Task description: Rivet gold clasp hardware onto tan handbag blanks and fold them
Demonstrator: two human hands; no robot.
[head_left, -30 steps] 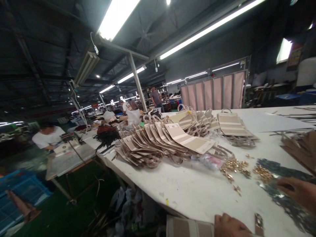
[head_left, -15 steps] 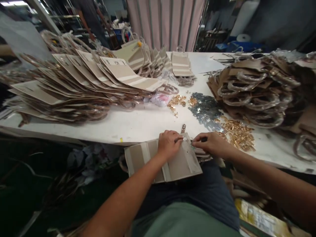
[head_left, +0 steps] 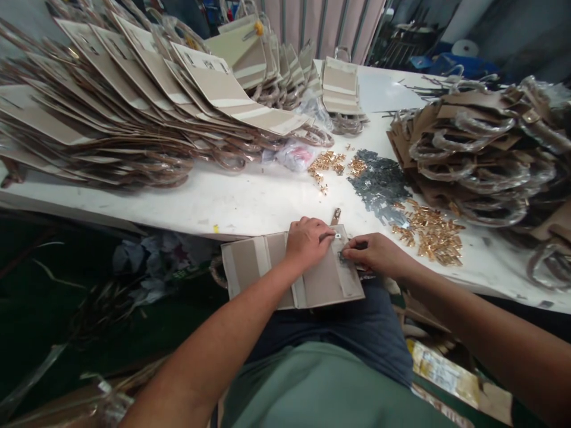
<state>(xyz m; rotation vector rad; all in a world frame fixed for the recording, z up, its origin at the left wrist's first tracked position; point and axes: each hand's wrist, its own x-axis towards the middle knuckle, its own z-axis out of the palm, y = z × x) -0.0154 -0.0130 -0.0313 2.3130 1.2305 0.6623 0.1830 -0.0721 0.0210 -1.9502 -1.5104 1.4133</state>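
Note:
An unfinished beige bag piece (head_left: pixel 276 285), its pale-banded inner side up, lies across the lap against the table's edge. My left hand (head_left: pixel 307 241) presses on it with curled fingers, the tips beside a small metal fitting (head_left: pixel 338 236). A dark band shows at a left fingertip. A metal clasp tab (head_left: pixel 336 216) sticks out past the far edge of the bag piece. My right hand (head_left: pixel 375 252) pinches a small grey metal plate (head_left: pixel 342 257) close over the piece's right part; a dark band shows on that hand too.
Beige bag pieces (head_left: pixel 214 83) with wrapped handles are stacked along the left of the white table (head_left: pixel 250 205). Brown ones (head_left: pixel 473 142) are heaped at right. Between lie grey metal plates (head_left: pixel 379 181), gold fittings (head_left: pixel 435 235) and smaller gold pieces (head_left: pixel 328 161).
The view has tilted down and shifted slightly. My right hand has come a little nearer to the left hand, and the grey plate now shows at its fingertips over the bag piece.

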